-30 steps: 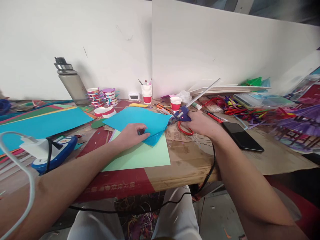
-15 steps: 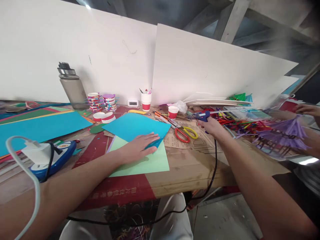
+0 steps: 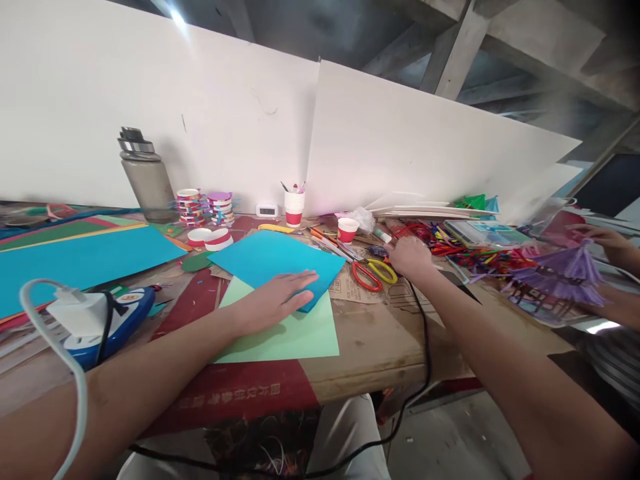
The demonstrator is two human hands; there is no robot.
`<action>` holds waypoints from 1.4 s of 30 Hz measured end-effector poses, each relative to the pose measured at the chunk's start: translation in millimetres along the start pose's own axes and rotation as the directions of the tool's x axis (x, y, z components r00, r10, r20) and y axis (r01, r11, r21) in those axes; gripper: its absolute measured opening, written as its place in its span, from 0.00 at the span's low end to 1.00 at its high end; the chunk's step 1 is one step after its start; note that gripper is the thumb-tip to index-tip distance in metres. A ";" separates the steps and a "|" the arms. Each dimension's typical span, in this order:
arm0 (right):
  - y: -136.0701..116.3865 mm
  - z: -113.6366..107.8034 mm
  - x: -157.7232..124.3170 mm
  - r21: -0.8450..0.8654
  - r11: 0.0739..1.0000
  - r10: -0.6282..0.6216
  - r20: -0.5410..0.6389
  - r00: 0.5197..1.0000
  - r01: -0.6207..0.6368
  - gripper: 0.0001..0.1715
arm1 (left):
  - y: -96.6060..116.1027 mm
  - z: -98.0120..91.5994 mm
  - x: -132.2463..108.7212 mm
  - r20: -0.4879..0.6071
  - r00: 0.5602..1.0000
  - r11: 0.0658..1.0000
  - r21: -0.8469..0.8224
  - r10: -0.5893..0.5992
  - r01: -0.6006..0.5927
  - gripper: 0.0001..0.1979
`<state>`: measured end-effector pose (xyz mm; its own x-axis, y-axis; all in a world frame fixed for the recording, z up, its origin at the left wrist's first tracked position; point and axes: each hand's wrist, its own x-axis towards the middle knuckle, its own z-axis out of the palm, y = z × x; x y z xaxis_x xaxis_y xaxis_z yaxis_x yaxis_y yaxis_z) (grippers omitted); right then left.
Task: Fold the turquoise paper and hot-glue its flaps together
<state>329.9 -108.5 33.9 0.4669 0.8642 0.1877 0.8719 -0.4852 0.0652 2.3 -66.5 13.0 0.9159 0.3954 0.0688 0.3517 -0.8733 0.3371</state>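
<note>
My left hand (image 3: 275,300) lies flat with fingers stretched out on a blue sheet of paper (image 3: 275,257), near its lower right edge. Beneath that sheet is a light green sheet (image 3: 280,340), showing at the front. My right hand (image 3: 411,257) is low over the table with its fingers bent round a glue gun (image 3: 377,251), which is mostly hidden by the hand. A black cord (image 3: 427,333) drops from under this hand past the table edge. Scissors with red and yellow handles (image 3: 367,275) lie just left of the right hand.
Paper cups (image 3: 295,210) and a bottle (image 3: 145,177) stand at the back. A power strip (image 3: 110,327) with a white plug is on the left, beside more blue paper (image 3: 100,260). At right, another person's hand (image 3: 603,240) is near a purple paper umbrella (image 3: 560,273).
My right hand has lowered the glue gun from above the table to the tabletop, beside the scissors. The left hand stays flat on the blue sheet.
</note>
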 end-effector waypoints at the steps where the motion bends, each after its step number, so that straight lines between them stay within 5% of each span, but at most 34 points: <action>1: -9.1 -3.5 -3.6 0.021 0.999 -0.034 -0.109 0.993 0.036 0.26 | 1.0 0.0 -0.5 0.011 1.000 1.000 -0.002 -0.009 0.009 0.32; 4: -52.9 -7.2 -12.4 0.219 0.917 -0.276 -0.254 0.927 0.333 0.22 | 5.3 2.5 -3.4 0.151 0.988 0.997 0.073 0.008 -0.020 0.34; 7: -103.1 3.9 -15.3 0.393 0.692 -0.507 -0.332 0.796 0.605 0.23 | 9.8 4.3 -7.1 0.220 0.975 0.988 0.145 0.024 -0.057 0.40; 9: -126.3 18.0 -14.2 0.415 0.563 -0.644 -0.321 0.694 0.715 0.29 | 11.6 3.8 -8.3 0.244 0.969 0.985 0.152 0.042 -0.081 0.40; 11: -137.4 33.4 -12.6 0.410 0.527 -0.726 -0.239 0.645 0.744 0.36 | 12.5 2.2 -8.2 0.262 0.963 0.985 0.140 0.062 -0.102 0.39; 15: -137.3 54.7 -12.9 0.427 0.558 -0.762 -0.076 0.643 0.712 0.42 | 11.7 -4.6 -7.2 0.284 0.956 0.993 0.065 0.072 -0.095 0.37; 19: -136.6 57.8 -15.5 0.449 0.579 -0.746 -0.045 0.665 0.680 0.46 | 3.5 -18.0 -6.4 0.266 0.961 0.993 -0.107 0.077 -0.050 0.31; 24: -130.9 45.8 -9.4 0.594 0.540 -0.759 0.037 0.650 0.596 0.51 | -16.4 -22.4 0.5 -0.110 0.985 0.929 -0.359 -0.137 0.089 0.27; 27: -123.0 30.8 -5.4 0.719 0.480 -0.706 -0.024 0.708 0.503 0.52 | -25.2 -9.2 5.4 -0.200 0.964 0.971 -0.197 -0.176 0.136 0.28; 30: -125.5 14.5 -12.3 0.698 0.478 -0.602 -0.182 0.777 0.534 0.55 | -29.0 4.7 8.8 -0.151 0.964 0.975 0.007 -0.217 0.221 0.37; 34: -149.4 7.0 -43.0 0.589 0.478 -0.615 -0.305 0.727 0.651 0.50 | -32.5 6.1 9.4 -0.052 0.963 0.961 0.066 -0.266 0.269 0.47; 37: -167.2 16.7 -67.7 0.537 0.508 -0.693 -0.208 0.690 0.673 0.50 | -38.9 -6.9 5.5 0.047 0.984 0.980 0.108 -0.171 0.165 0.48; 40: -174.8 29.2 -80.6 0.515 0.551 -0.727 -0.091 0.681 0.657 0.49 | -44.4 -26.2 -2.2 0.131 0.967 0.967 0.165 -0.218 0.196 0.54; 42: -175.6 33.3 -82.2 0.499 0.559 -0.738 -0.063 0.672 0.662 0.48 | -45.7 -39.6 -8.3 0.127 0.974 0.974 0.149 -0.189 0.170 0.46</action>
<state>143.3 -89.8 -25.6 -0.3393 0.9302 0.1400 0.8702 0.3669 -0.3288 -29.1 -18.6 34.2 0.8497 0.5143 -0.1162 0.5272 -0.8258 0.2004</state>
